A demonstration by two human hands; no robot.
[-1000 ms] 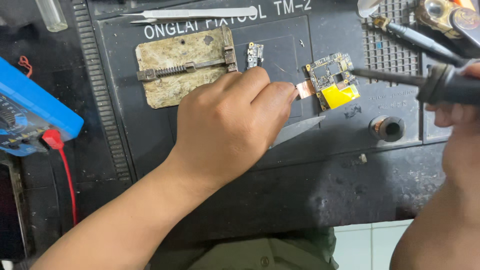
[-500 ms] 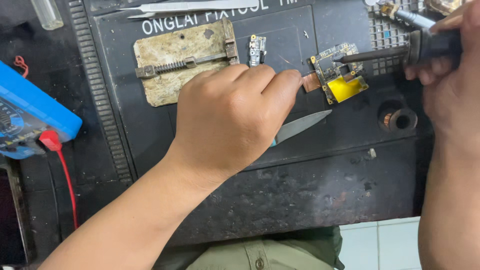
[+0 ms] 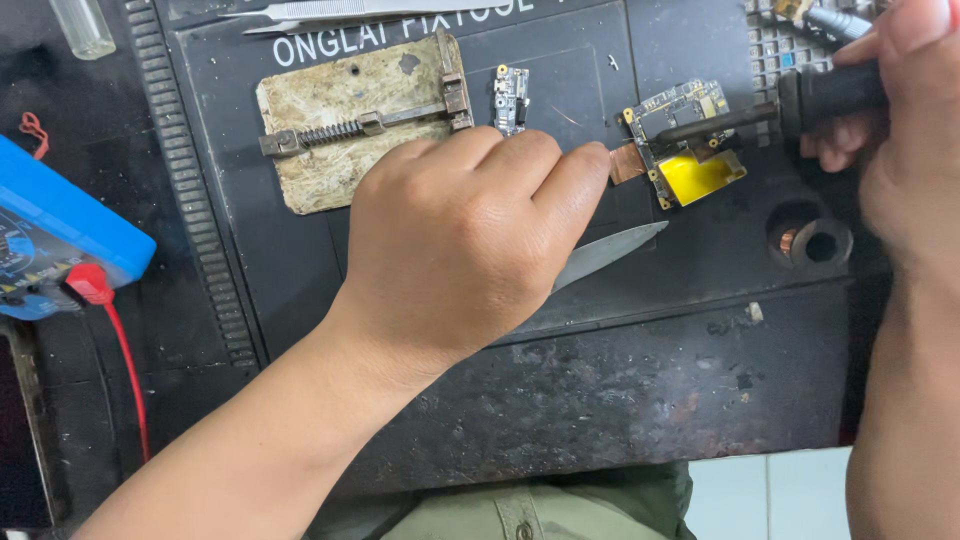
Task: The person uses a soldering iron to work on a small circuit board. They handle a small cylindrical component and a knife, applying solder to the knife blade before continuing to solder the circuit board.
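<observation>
My left hand (image 3: pixel 460 250) is closed over metal tweezers (image 3: pixel 610 250), whose flat pointed end sticks out under the palm. Its forefinger tip presses by the copper tab (image 3: pixel 627 163) at the left edge of a small circuit board (image 3: pixel 680 135) with a yellow patch. My right hand (image 3: pixel 900 130), at the upper right, grips the black handle of a soldering iron (image 3: pixel 790 105). The iron's dark tip lies across the board's top. The board rests on a black work mat (image 3: pixel 620 330).
A worn metal board holder with a spring clamp (image 3: pixel 350 125) lies on the mat's upper left, with a narrow small board (image 3: pixel 511 97) beside it. A blue meter (image 3: pixel 60 240) with a red lead sits at the left. A second pair of tweezers (image 3: pixel 370 10) lies along the top edge.
My right hand has come in and up, bringing the iron's tip over the circuit board. My left hand stays pressed at the copper tab.
</observation>
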